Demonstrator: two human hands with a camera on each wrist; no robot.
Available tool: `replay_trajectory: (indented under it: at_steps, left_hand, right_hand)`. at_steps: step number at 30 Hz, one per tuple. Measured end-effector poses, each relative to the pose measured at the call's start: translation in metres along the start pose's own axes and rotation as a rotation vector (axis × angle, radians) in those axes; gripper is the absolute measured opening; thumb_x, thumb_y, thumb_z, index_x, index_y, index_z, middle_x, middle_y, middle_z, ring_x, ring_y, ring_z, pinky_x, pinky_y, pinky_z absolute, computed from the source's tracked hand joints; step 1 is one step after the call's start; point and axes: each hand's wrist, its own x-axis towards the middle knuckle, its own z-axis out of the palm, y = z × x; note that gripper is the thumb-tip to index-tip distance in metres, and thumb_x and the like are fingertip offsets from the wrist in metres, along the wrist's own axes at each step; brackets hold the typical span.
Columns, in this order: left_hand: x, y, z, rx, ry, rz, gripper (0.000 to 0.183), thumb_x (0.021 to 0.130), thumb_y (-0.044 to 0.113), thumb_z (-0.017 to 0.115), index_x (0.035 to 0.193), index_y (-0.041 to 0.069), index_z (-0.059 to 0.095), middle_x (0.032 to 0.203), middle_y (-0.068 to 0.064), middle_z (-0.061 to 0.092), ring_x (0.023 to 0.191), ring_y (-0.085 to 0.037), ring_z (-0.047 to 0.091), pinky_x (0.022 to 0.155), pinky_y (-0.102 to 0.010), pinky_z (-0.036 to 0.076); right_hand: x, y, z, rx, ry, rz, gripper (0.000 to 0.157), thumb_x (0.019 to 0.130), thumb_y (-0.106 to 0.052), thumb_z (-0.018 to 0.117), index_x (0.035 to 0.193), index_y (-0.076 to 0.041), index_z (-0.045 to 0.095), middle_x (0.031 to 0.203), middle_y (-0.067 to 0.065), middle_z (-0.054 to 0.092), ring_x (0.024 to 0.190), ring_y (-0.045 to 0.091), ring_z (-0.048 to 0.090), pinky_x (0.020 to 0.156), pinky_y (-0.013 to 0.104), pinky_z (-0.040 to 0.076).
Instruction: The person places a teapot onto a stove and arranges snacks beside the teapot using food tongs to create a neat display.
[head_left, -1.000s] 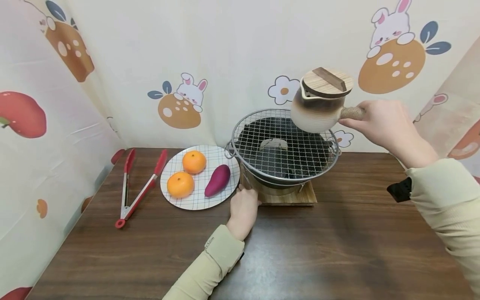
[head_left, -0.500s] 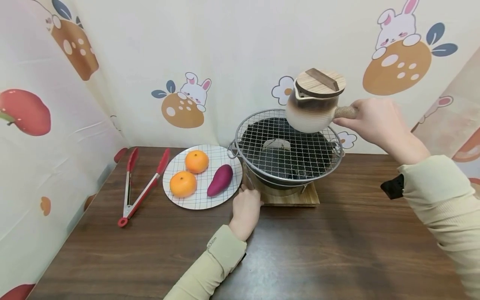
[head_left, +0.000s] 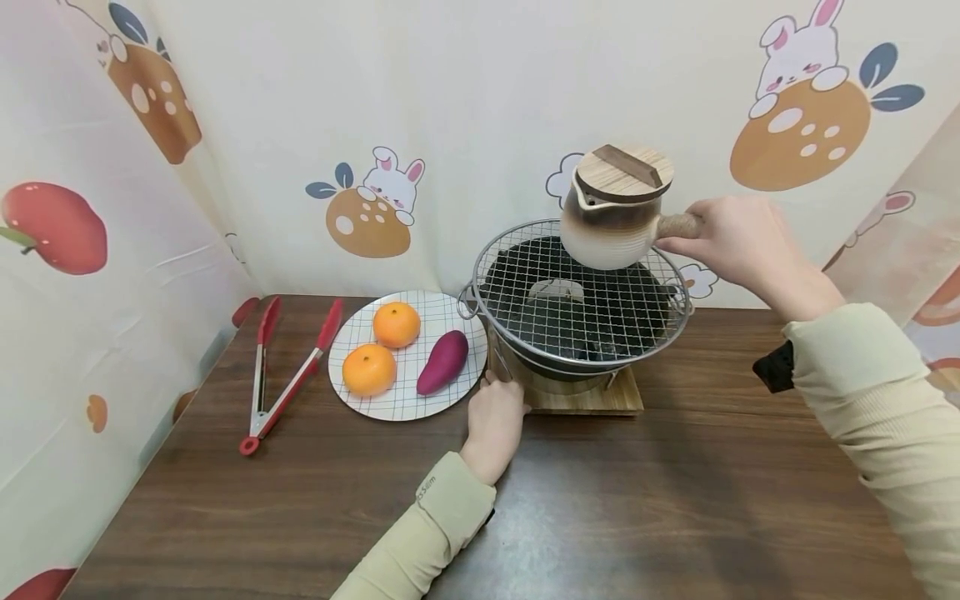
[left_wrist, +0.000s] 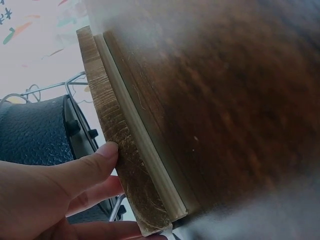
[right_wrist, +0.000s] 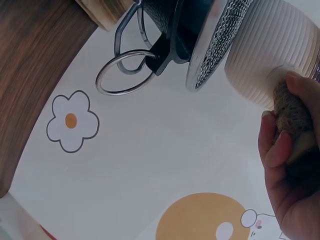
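My right hand [head_left: 742, 246] grips the rope-wrapped handle [head_left: 679, 226] of a white-to-brown ceramic side-handled teapot [head_left: 611, 237] with a wooden lid [head_left: 625, 172]. The pot's ribbed body [right_wrist: 275, 45] overlaps the back right of a round wire grill rack [head_left: 551, 329] in the head view and stands near the mesh in the right wrist view. Under the rack is a black charcoal stove [left_wrist: 35, 132] on a wooden board [head_left: 581, 404]. My left hand [head_left: 495, 421] holds the board at its near left corner. There the thumb [left_wrist: 100, 157] lies against the board's edge [left_wrist: 120, 130].
Left of the stove, a white checked plate [head_left: 397, 406] bears two oranges [head_left: 397, 324] and a purple sweet potato [head_left: 443, 362]. Spread red-tipped tongs [head_left: 288, 392] lie farther left on the brown table [head_left: 600, 508]. A printed curtain [head_left: 487, 100] stands behind.
My right hand has carried the teapot leftward, farther over the rack. My left hand stays at the board's corner. The head view has shifted slightly.
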Motion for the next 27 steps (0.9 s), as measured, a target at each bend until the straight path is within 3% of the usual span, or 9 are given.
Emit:
replay_trajectory:
  at_steps: [18, 27]
  left_hand:
    - [0.001, 0.0, 0.001, -0.002, 0.021, -0.006, 0.034, 0.066, 0.044, 0.08, 0.083, 0.015, 0.078, 0.102, -0.019, 0.073, 0.086, -0.024, 0.073, 0.054, -0.03, 0.056]
    - [0.002, 0.0, 0.001, -0.007, -0.006, 0.003, 0.034, 0.068, 0.045, 0.078, 0.085, 0.015, 0.078, 0.104, -0.019, 0.073, 0.088, -0.024, 0.073, 0.054, -0.03, 0.056]
  right_hand:
    - [0.013, 0.002, 0.008, 0.016, -0.038, -0.057, 0.034, 0.084, -0.042, 0.07, 0.077, -0.009, 0.065, 0.059, 0.004, 0.057, 0.055, 0.02, 0.049, 0.049, 0.033, 0.034]
    - [0.014, 0.01, 0.014, 0.06, -0.058, -0.046, 0.035, 0.084, -0.041, 0.07, 0.09, -0.006, 0.071, 0.072, 0.009, 0.068, 0.058, 0.019, 0.052, 0.053, 0.033, 0.037]
